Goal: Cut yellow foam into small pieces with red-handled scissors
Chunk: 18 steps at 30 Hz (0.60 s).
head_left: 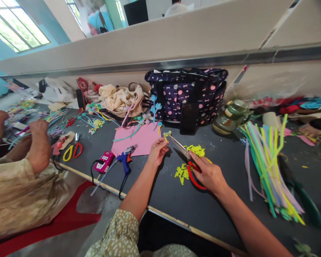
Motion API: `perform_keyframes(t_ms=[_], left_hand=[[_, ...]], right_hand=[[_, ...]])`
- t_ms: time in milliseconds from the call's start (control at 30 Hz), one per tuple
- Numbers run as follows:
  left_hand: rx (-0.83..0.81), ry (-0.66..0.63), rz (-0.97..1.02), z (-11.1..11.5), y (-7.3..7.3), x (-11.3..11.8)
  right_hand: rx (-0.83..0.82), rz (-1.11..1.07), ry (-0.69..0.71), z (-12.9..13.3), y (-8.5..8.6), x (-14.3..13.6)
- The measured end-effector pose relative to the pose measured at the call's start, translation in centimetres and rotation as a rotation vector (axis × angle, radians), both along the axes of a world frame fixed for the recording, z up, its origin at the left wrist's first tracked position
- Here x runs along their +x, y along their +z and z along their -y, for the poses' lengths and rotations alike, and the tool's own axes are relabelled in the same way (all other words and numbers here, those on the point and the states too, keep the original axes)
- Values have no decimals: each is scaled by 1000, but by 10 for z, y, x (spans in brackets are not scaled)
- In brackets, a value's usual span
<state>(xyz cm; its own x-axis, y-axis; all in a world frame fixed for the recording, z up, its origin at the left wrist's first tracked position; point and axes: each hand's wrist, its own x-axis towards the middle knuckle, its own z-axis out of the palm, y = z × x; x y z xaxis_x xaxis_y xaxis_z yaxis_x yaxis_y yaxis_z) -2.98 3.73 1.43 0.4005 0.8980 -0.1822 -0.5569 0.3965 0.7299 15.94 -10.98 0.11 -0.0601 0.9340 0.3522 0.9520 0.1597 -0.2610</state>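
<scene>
Near the middle of the dark table, my left hand (158, 150) is pinched round a small yellow piece (167, 140). To its right, my right hand (209, 175) is closed on scissors (182, 147) with red and yellow handles; their blades point up and left toward my left fingertips. Small cut yellow-green pieces lie in two piles, one (196, 150) behind the scissors and one (182, 173) in front of them. Just beyond my left hand sits a tiny yellowish bundle (167, 134). A pink sheet (141, 139) lies to the left of that hand.
A blue glue gun (125, 160) and pink box (104, 162) are at left. Behind stand a patterned bag (176, 91), dark phone (189, 119) and green jar (231, 117). Bundled coloured strips (267, 167) lie right. Another person's arm (39, 146) rests far left, near other scissors (76, 148).
</scene>
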Motion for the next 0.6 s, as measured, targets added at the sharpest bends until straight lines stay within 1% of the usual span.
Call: perform_keyframes(t_ms=[233,400,600], left_hand=[[22,-13,13,0,-3,0],[33,-23,21,0,-3,0],[41,-5,-5,1,-1,1]], right_hand=[[-34,23,39,0,4,-3],[-49,32,28,0,3,-2],[-48,62,23,0,5,-3]])
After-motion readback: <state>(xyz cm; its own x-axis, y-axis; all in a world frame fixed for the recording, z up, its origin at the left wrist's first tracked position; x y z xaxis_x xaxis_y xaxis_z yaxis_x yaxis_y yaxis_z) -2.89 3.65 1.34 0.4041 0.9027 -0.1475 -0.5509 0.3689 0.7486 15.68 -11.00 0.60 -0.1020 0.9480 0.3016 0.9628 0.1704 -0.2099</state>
